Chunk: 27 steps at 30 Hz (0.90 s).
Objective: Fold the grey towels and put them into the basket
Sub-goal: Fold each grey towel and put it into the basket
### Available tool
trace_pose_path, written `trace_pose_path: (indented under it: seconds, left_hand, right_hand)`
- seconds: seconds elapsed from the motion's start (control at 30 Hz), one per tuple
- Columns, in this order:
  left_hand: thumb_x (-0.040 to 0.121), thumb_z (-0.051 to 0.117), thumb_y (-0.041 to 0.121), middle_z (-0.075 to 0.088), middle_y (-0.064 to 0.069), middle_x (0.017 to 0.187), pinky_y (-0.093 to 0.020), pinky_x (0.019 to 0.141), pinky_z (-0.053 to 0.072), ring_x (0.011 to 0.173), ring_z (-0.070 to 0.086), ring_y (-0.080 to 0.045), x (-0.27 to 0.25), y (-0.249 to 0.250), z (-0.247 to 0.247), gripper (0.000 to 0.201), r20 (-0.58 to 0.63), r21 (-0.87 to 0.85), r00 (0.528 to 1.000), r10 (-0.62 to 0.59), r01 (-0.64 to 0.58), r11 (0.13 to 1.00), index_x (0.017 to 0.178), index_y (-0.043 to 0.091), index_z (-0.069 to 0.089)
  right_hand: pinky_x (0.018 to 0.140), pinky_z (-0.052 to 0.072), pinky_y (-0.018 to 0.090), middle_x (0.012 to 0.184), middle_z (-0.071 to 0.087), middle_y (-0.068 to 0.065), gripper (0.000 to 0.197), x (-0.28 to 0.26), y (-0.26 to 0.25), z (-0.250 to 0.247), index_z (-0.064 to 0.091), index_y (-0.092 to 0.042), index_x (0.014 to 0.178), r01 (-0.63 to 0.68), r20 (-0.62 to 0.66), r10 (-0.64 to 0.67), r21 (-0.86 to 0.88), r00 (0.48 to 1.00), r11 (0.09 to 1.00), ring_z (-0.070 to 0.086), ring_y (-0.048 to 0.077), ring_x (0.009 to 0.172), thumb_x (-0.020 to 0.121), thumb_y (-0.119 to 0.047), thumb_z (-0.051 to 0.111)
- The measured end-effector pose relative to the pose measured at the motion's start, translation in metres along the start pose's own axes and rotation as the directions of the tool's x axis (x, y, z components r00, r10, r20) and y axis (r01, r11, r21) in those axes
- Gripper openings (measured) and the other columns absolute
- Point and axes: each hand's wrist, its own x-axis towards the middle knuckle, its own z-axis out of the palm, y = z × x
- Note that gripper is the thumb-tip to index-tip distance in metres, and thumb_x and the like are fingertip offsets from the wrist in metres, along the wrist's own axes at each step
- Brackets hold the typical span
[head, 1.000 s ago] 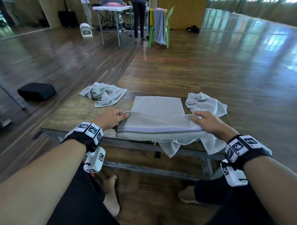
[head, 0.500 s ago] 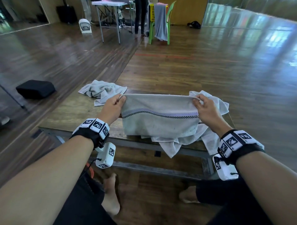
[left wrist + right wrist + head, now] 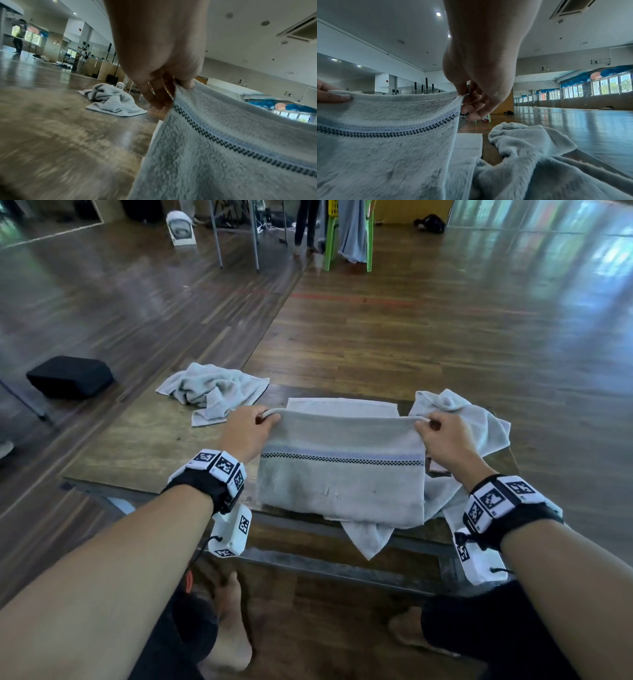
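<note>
A grey towel [image 3: 342, 484] with a checked stripe lies half folded on the wooden table [image 3: 137, 446]; its near edge is lifted and carried toward the far side. My left hand [image 3: 263, 419] pinches the left corner [image 3: 181, 86]. My right hand [image 3: 426, 422] pinches the right corner [image 3: 462, 96]. The far layer of the same towel [image 3: 342, 405] lies flat behind the raised edge. A crumpled grey towel [image 3: 212, 392] sits at the table's far left, another crumpled one [image 3: 479, 426] at the right, partly under the held towel. No basket is in view.
A black box [image 3: 70, 376] sits on the wooden floor to the left. Far back stand a green chair [image 3: 332, 237] draped with cloth, metal table legs [image 3: 253, 234] and a person's legs [image 3: 305, 224]. My knees and bare feet are under the table's near edge.
Both hands have lifted the towel's near edge off the table front and carried it up and away, toward the far edge, so the striped side now faces me.
</note>
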Motion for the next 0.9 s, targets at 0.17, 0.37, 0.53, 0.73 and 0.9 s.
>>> trace_pose_path:
  seconds: [0.17,0.37,0.53,0.73,0.9]
  left_hand:
    - [0.095,0.061,0.025,0.056,-0.001,0.071,-0.029,0.064,0.028,0.068,0.047,-0.019,0.070,-0.002,0.019,0.023,-0.109,0.037,0.993,0.054,-0.050,0.998,0.075,0.016,0.053]
    - [0.092,0.062,0.026,0.052,0.000,0.061,-0.033,0.061,0.035,0.062,0.049,-0.023,0.154,-0.034,0.067,0.030,-0.092,0.045,0.996,-0.011,0.015,0.999,0.067,0.013,0.052]
    - [0.087,0.065,0.036,0.056,-0.004,0.062,-0.034,0.059,0.044,0.064,0.059,-0.028,0.198,-0.080,0.116,0.039,0.100,0.212,0.993,-0.069,0.046,0.976,0.057,0.016,0.050]
    - [0.085,0.067,0.023,0.054,-0.004,0.079,-0.035,0.066,0.040,0.072,0.052,-0.023,0.205,-0.085,0.128,0.033,0.159,0.234,0.986,0.042,-0.079,0.969,0.058,0.011,0.051]
    - [0.086,0.068,0.017,0.061,-0.005,0.070,-0.021,0.050,0.033,0.061,0.052,-0.015,0.203,-0.068,0.119,0.020,0.231,0.206,0.973,0.007,-0.056,0.977,0.068,0.008,0.065]
  right_hand:
    - [0.065,0.042,0.036,0.071,0.061,0.010,0.019,0.065,-0.006,0.006,0.065,-0.005,0.085,0.051,-0.104,-0.057,-0.061,0.993,0.997,0.054,0.024,0.069,0.094,-0.022,0.063]
    - [0.065,0.042,0.036,0.072,0.058,0.005,0.022,0.152,0.003,0.042,0.059,-0.011,0.077,-0.008,-0.100,-0.017,-0.247,0.995,0.969,0.054,0.029,0.077,0.093,-0.026,0.055]
    - [0.065,0.042,0.032,0.078,0.064,0.010,0.018,0.199,0.033,0.093,0.064,-0.013,0.070,-0.024,0.055,0.050,-0.399,0.997,0.917,0.059,0.031,0.079,0.086,-0.017,0.058]
    - [0.069,0.043,0.034,0.090,0.063,0.012,0.015,0.210,0.050,0.119,0.063,-0.006,0.074,0.024,0.182,0.076,-0.489,0.980,0.872,0.057,0.032,0.088,0.087,-0.012,0.057]
    - [0.065,0.038,0.032,0.087,0.061,0.011,0.012,0.202,0.038,0.120,0.059,-0.003,0.083,0.036,0.221,0.064,-0.422,0.973,0.906,0.055,0.030,0.084,0.091,-0.011,0.054]
